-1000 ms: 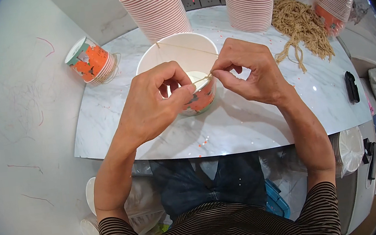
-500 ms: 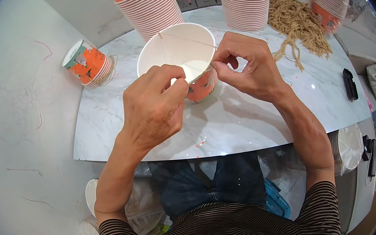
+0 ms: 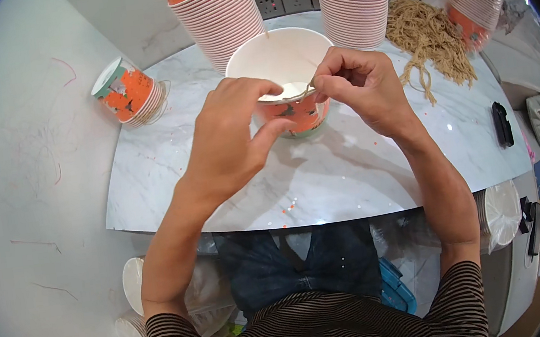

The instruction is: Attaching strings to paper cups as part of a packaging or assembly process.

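Stood upright on the marble tabletop [image 3: 352, 178], the orange paper cup [image 3: 288, 85], white mouth open to the camera, in front of two tall cup stacks [image 3: 224, 12]. Wrapped round the cup's near-left wall, the left hand [image 3: 233, 139], thumb laid across the orange side, fingers curled over the rim. Pinched narrow at the cup's near-right rim, the right hand [image 3: 361, 90], grip closed on a thin tan string [image 3: 308, 87] running leftward along the rim. Nearer the string: the right hand; long axis roughly along the rim. Right of the cup, a heap of tan cord [image 3: 430, 41]; well left of it, a short tilted cup stack [image 3: 127, 92].
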Demonstrator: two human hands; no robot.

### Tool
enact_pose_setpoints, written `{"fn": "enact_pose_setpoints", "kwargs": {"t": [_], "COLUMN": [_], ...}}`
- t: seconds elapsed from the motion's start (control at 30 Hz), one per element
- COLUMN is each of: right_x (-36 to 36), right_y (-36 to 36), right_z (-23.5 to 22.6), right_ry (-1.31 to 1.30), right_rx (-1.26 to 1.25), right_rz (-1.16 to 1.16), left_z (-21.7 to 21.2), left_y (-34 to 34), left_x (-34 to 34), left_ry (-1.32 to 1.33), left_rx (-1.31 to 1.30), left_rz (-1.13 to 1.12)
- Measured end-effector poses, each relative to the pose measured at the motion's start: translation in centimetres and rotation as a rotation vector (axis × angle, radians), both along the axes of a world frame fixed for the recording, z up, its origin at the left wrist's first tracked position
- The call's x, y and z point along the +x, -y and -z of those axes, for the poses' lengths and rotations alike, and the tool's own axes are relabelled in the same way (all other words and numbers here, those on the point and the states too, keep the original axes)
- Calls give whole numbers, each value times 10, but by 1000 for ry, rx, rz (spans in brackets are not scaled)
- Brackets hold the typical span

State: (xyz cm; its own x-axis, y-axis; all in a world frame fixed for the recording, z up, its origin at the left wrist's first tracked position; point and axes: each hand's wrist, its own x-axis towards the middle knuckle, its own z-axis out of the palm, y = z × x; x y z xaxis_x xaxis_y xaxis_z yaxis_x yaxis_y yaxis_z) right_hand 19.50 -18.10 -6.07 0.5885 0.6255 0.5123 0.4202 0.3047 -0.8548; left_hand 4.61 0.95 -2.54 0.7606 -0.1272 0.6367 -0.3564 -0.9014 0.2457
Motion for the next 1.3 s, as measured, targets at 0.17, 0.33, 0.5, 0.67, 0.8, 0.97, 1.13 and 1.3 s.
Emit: {"fn": "enact_pose_setpoints", "kwargs": {"t": [0.17,0.33,0.5,0.67,0.8,0.97,1.13,1.3], "right_x": [-3,-2,1,3,10,19,11,4], "right_y": [1,8,17,22,31,37,45,45], "right_z": [-5,-11,-18,-24,-27,-25,-2,31], "right_ry": [-82,110,529,608,586,659,764,878], "right_rx": [19,-47,-151,-60,-64,-241,-340,-497], "right_rz": [-70,-24,124,404,452,366,147,223], "left_z": [4,4,3,10,8,16,17,19], "left_y": [15,17,15,3,-6,-21,-29,-29], "left_x": [22,26,18,19,16,19,24,27], "left_ry": [146,33,9,131,55,32,163,166], "left_rx": [-16,-68,-69,35,83,131,103,221], "left_rz": [3,-23,12,41,66,58,131,205]}}
